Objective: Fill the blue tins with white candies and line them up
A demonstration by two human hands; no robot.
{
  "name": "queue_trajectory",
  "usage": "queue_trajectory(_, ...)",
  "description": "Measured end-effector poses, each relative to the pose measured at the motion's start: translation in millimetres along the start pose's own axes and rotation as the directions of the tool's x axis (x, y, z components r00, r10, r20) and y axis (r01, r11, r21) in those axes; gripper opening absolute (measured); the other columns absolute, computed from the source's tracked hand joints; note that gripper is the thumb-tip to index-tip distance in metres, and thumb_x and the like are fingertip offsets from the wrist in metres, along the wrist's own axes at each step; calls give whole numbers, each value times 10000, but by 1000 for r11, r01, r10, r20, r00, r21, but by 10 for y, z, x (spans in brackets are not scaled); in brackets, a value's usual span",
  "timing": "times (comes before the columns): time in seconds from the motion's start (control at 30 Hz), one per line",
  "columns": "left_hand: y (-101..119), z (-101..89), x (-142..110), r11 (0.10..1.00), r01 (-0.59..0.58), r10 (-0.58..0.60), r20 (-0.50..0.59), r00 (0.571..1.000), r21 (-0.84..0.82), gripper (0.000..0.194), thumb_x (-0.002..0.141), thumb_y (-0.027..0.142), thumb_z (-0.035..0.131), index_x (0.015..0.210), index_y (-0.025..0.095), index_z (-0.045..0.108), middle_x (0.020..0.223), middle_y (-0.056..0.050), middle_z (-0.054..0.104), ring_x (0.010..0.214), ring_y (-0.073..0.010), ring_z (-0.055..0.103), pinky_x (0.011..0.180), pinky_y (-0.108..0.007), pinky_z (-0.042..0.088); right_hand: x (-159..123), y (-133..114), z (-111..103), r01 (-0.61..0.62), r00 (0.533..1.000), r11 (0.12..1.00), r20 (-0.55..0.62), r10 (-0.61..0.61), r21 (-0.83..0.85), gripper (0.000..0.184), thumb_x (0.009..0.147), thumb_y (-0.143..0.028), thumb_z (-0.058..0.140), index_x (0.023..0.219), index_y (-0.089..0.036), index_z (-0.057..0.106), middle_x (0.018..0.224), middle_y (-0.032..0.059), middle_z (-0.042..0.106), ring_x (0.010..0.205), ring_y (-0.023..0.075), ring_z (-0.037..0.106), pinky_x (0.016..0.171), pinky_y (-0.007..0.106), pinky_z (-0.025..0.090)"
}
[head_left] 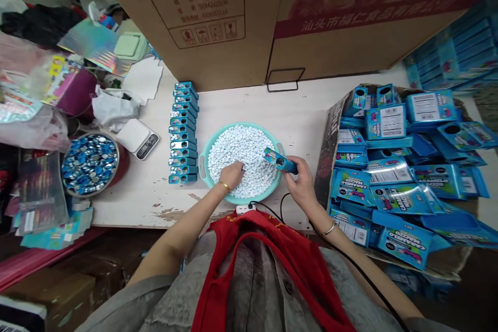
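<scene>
My right hand (301,182) grips a small blue candy box (280,161) by its near end. The box is tilted over the right side of a mint-green basin (206,145), its round opening facing up. White pellets (243,140) that look like candies fill the basin. Down among them, at the middle, is my left hand (232,174), its fingers drawn together; what lies between them is hidden. To the left of the basin stands a column of similar blue boxes (183,145), one with white pellets showing at its opening.
On the right, a large carton (327,150) holds many blue boxes (387,122). Brown cartons (218,67) wall off the back. A white scale (136,137) and a pot of shiny blue-and-silver discs (90,163) stand left. A black cable (346,254) crosses my right arm.
</scene>
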State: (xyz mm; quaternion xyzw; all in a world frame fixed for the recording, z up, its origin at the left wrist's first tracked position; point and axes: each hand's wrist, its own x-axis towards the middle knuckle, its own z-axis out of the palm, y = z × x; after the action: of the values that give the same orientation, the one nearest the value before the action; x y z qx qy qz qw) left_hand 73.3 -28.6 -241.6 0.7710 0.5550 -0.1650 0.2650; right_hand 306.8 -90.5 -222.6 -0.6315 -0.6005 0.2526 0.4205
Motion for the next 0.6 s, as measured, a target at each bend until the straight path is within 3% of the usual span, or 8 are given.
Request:
queue_trajectory(0.1, 93, 106, 118, 997, -37, 36, -24, 999, -66, 265, 954, 250, 411, 1184, 191, 530, 1201, -95, 640, 1070, -227, 621, 848, -324, 474, 1, -22, -48, -55, 998, 998, -30, 54, -8, 293, 844, -244, 566, 1134, -209, 548, 1088, 87, 613, 1026, 240, 586, 927, 426, 484)
queue_trajectory(0.23, -93, 3, 15, 986, -99, 93, -48, 994, -135, 284, 957, 345, 443, 1198, 220, 525, 1155, -62, 660, 1032, -206, 629, 844, -297, 472, -7, -10, -93, -89, 995, 996, -50, 88, -26, 289, 838, -265, 577, 1119, -205, 546, 1047, 76, 617, 974, 231, 597, 884, 405, 502)
queue_trajectory(0.43, -309, -519, -422, 924, -301, 253, -214, 943, -234, 268, 936, 373, 488, 1134, 206, 559, 983, -47, 669, 876, -179, 636, 761, -278, 466, -7, 31, -95, -21, 999, 996, -27, 19, -84, 289, 834, -227, 544, 1123, -210, 551, 1081, 97, 613, 1028, 259, 578, 923, 451, 489)
queue_trajectory(0.53, -241, -855, -591, 906, -399, 359, -238, 902, -144, 279, 947, 393, 477, 1117, 188, 561, 1000, -60, 666, 875, -177, 633, 759, -278, 466, -11, -1, -33, 30, 999, 996, 15, -29, -84, 313, 836, -207, 525, 1148, -213, 546, 1123, 110, 608, 1072, 273, 563, 947, 474, 484)
queue_trajectory(0.6, -135, -1068, -663, 905, -423, 407, -199, 891, -44, 268, 952, 388, 468, 1097, 183, 565, 1017, -68, 668, 900, -186, 635, 773, -287, 467, -20, -40, 27, 65, 997, 996, 44, -62, -67, 350, 830, -179, 507, 1176, -221, 539, 1152, 109, 604, 1102, 274, 553, 970, 484, 479)
